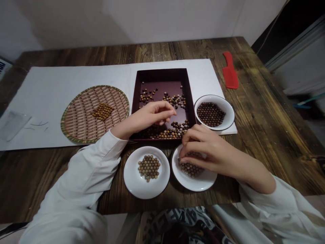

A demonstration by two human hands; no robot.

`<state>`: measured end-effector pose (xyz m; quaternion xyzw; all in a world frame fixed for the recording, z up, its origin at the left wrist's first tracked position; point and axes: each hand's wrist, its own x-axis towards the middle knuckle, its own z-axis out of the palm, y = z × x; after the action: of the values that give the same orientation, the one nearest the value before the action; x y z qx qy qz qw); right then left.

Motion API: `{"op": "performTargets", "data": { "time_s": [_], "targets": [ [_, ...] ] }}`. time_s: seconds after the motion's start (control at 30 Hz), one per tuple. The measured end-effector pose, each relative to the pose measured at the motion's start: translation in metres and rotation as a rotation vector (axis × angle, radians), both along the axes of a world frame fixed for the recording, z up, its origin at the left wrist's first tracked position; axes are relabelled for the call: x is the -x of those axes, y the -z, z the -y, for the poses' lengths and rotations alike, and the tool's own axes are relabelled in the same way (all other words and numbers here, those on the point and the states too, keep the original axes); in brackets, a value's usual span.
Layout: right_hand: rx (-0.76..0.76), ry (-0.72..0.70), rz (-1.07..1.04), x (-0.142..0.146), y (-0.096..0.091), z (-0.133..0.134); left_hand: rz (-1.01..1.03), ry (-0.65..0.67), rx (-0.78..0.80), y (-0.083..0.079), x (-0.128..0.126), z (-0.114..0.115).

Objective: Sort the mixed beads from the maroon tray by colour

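Observation:
A dark maroon box [162,76] holds several mixed brown, tan and dark beads [175,100]. My left hand [149,117] hovers inside it with fingertips pinched together; what they hold is too small to see. My right hand [203,149] lies over a white plate [200,181] of brownish beads, fingers curled and closed above them. Beside it a second white plate [134,181] carries greyish-tan beads [149,167]. A white bowl [227,106] right of the box holds dark beads [210,114]. A woven round tray [76,115] at the left bears tan beads [102,111].
A white sheet [50,88] covers the back of the wooden table [266,115]. A red plastic comb-like tool [230,73] lies at the far right. A clear plastic bag [12,123] rests at the left edge. Patterned cloth [177,220] shows at the table's near edge.

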<state>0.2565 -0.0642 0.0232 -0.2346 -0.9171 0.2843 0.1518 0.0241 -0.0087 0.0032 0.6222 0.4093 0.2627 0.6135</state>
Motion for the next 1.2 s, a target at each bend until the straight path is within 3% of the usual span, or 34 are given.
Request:
{"op": "performTargets", "data": {
  "time_s": [0.1, 0.33, 0.57, 0.9, 1.2],
  "targets": [
    [-0.045, -0.004, 0.054, 0.0, 0.001, 0.005, 0.049, -0.075, -0.025, 0.005, 0.002, -0.002],
    [-0.098, -0.053, 0.117, 0.002, 0.009, 0.014, 0.149, -0.08, -0.012, 0.006, 0.001, -0.003],
    [-0.135, -0.049, 0.176, 0.007, 0.012, 0.018, 0.116, -0.127, -0.009, 0.0, -0.002, -0.001],
    [-0.206, -0.017, 0.17, 0.008, 0.02, 0.02, 0.068, -0.155, 0.048, 0.01, 0.002, -0.001],
    [-0.118, -0.023, 0.158, 0.007, 0.009, 0.015, 0.036, -0.259, 0.161, 0.006, -0.004, -0.004]
  ]
}}
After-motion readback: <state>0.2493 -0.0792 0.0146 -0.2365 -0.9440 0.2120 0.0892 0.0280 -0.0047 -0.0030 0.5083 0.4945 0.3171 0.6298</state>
